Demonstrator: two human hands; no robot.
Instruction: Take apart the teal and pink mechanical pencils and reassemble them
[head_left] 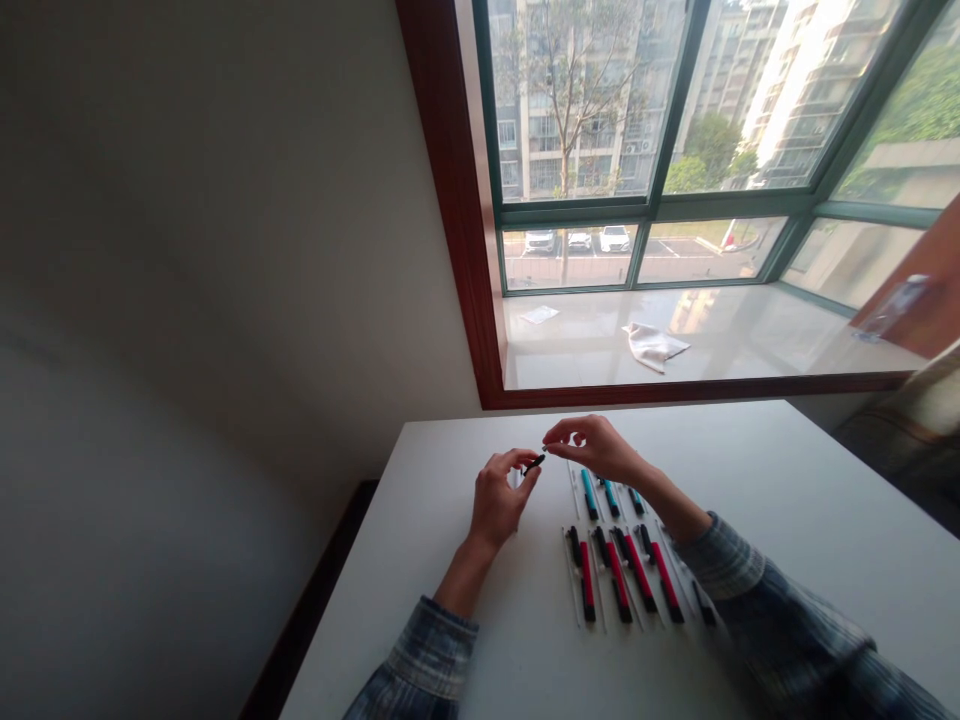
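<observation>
Landmark: row of red pen barrels (637, 570) on the white table (442, 470). Black pen part (533, 464) is in the air, beyond the row and off its left end. Left hand (498, 502): thumb and fingers clamped on this part. Right hand (600, 447), beyond the row: thumb and forefinger pinched together on a small pale piece (545, 449), too small to identify, at the black part's tip. Turquoise barrels (588, 490) lie just beyond the row; thin pale rods (571, 580) lie alongside its barrels.
</observation>
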